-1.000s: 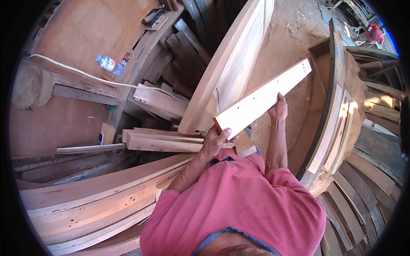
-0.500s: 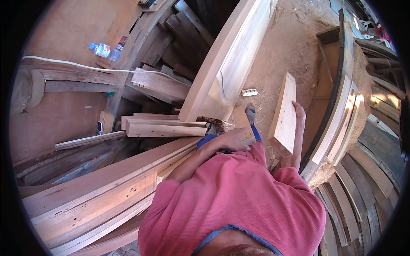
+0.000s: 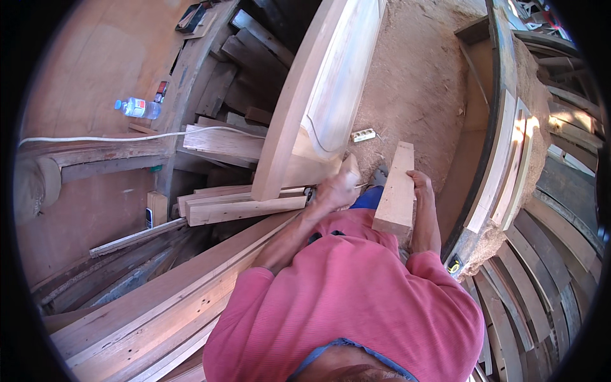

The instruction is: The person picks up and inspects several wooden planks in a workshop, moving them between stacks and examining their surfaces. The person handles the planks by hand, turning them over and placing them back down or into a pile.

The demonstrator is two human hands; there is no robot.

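My right hand (image 3: 421, 184) grips the right edge of a pale wooden board (image 3: 396, 191), which stands tilted in front of my right thigh. My left hand (image 3: 337, 190) is closed around a smaller wooden block (image 3: 349, 167); its far end shows beyond the fingers, somewhat blurred. The left hand is close to the near end of a large planed timber (image 3: 280, 140). To its left lie short square wooden pieces (image 3: 245, 209), apart from the fingers.
A white power strip (image 3: 363, 135) lies on the sawdust-covered floor (image 3: 414, 83). Long planks (image 3: 146, 293) are stacked at the left. A water bottle (image 3: 137, 108) and a white cable (image 3: 95, 139) are at the upper left. Wooden strips (image 3: 503, 165) line the curved right side; a tape measure (image 3: 453, 266) rests near them.
My right hand has brought the board nearer my body and left, turning it. My left hand has moved left and forward with the small block, off my lap.
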